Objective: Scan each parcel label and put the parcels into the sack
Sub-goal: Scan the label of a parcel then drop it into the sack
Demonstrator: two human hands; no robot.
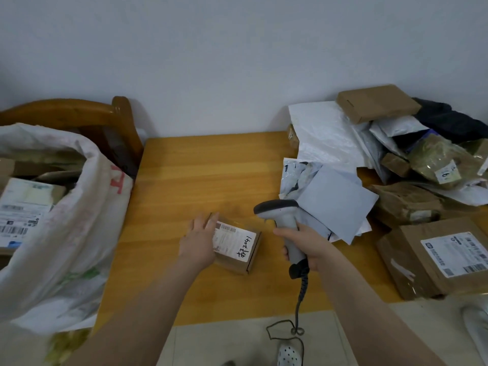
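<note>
A small brown cardboard parcel (239, 247) with a white label and black handwriting lies on the wooden table (200, 175). My left hand (199, 239) rests on the parcel's left side with fingers laid over its top edge. My right hand (306, 245) grips the handle of a grey barcode scanner (284, 220), whose head points left toward the parcel's label. A large white woven sack (68, 220) stands open at the left, with labelled parcels (23, 210) inside it.
A heap of parcels (396, 154), grey mailers and brown boxes, covers the table's right side. A large brown labelled box (435, 257) sits at the right front corner. A wooden chair back (79, 112) stands behind the sack. The scanner's cable (299, 307) hangs over the table's front edge.
</note>
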